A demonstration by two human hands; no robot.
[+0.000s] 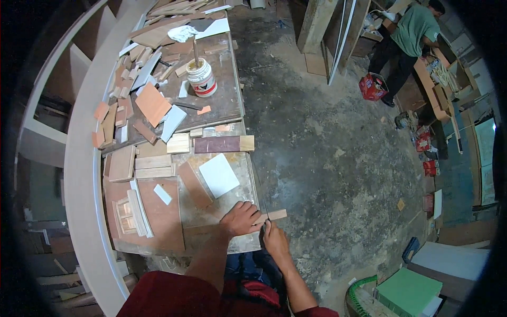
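My left hand (242,216) presses with curled fingers on a narrow light wood strip (276,214), whose end sticks out past the table's right edge. My right hand (274,240) is closed on the dark handle of a saw (264,202); its thin blade points away from me across the strip, just right of my left hand. Around them on the worktable (244,240) are a white square board (218,175), a brown board (194,185) and a maroon block (216,145).
Wood offcuts (152,103) and a white glue tub (202,82) lie farther back. A curved panel (84,201) borders the left. Concrete floor (317,174) lies to the right, with a pillar (315,29), a co-worker (409,34) at another bench and a green hose (359,290).
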